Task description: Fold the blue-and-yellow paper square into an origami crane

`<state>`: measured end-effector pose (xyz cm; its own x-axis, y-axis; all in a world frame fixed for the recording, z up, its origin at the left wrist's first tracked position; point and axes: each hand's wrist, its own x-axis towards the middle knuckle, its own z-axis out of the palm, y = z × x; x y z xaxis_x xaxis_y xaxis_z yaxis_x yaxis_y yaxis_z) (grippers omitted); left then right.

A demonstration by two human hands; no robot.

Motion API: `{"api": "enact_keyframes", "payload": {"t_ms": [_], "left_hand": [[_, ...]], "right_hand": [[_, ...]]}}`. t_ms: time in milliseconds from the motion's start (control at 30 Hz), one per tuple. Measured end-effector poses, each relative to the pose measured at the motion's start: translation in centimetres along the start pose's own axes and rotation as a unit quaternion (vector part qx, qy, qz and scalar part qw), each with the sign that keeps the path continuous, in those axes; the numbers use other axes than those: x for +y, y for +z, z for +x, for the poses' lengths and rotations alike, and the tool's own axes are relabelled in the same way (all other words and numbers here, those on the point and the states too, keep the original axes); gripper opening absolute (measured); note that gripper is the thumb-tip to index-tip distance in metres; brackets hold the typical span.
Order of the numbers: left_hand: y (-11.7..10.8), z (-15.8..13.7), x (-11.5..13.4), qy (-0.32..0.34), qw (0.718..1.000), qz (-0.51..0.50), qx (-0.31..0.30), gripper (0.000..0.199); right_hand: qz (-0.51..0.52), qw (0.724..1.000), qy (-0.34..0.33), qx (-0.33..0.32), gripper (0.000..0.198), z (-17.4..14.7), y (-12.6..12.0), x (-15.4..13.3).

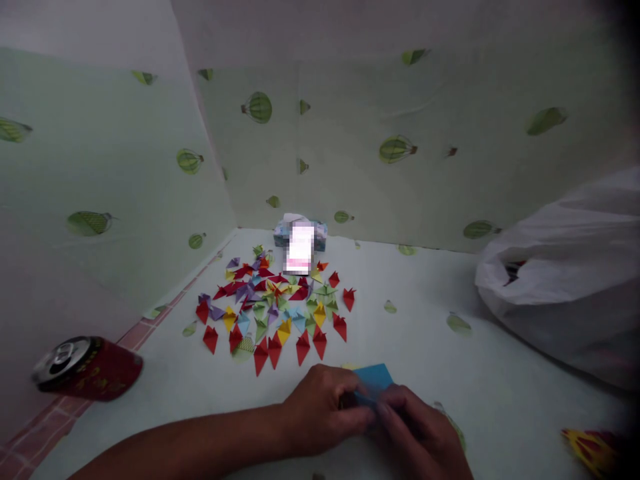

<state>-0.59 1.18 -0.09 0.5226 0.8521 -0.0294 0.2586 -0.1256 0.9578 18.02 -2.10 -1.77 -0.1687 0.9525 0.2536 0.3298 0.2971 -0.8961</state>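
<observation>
My left hand [327,403] and my right hand [420,427] meet low in the view, fingertips almost touching. Between them they pinch a small piece of blue paper [366,400], partly hidden by the fingers and blurred. Just behind it shows a flat blue sheet [376,375] with a yellowish edge beside it; whether the two blue parts are one sheet I cannot tell. Beyond my hands lie many small folded paper figures [275,350], pointed at the ends, in red, yellow, green, blue and purple.
A phone [299,250] with a blurred bright screen leans on a patterned tissue box [320,235] by the wall. A red drink can [93,368] stands at the left on the tiled edge [37,430]. At right are a white plastic bag [565,280] and a yellow-red item [590,450].
</observation>
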Motion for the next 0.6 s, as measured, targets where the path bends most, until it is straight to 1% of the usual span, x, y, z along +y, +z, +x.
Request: {"api": "enact_keyframes", "payload": {"t_ms": [133, 233, 400, 467, 600], "left_hand": [[0.12, -0.03, -0.39, 0.007, 1.0, -0.009, 0.021, 0.01], [0.08, -0.09, -0.55, 0.028, 0.999, -0.03, 0.013, 0.01], [-0.02, -0.21, -0.47, 0.061, 0.998, 0.022, 0.026, 0.011], [0.0, -0.25, -0.5, 0.062, 0.997, 0.024, 0.03, 0.011], [0.11, -0.29, -0.72, 0.051, 0.998, -0.002, 0.036, 0.014]], "right_hand": [[-0.005, 1.0, 0.016, -0.005, 0.034, 0.0, -0.03, 0.0], [0.006, 1.0, 0.024, -0.015, 0.033, 0.01, -0.07, -0.01], [0.012, 0.999, 0.02, -0.046, 0.035, -0.03, -0.11, 0.2], [0.003, 0.999, 0.017, -0.049, 0.035, -0.09, -0.12, 0.38], [-0.014, 0.998, 0.006, -0.06, 0.036, -0.19, -0.04, 0.7]]}}
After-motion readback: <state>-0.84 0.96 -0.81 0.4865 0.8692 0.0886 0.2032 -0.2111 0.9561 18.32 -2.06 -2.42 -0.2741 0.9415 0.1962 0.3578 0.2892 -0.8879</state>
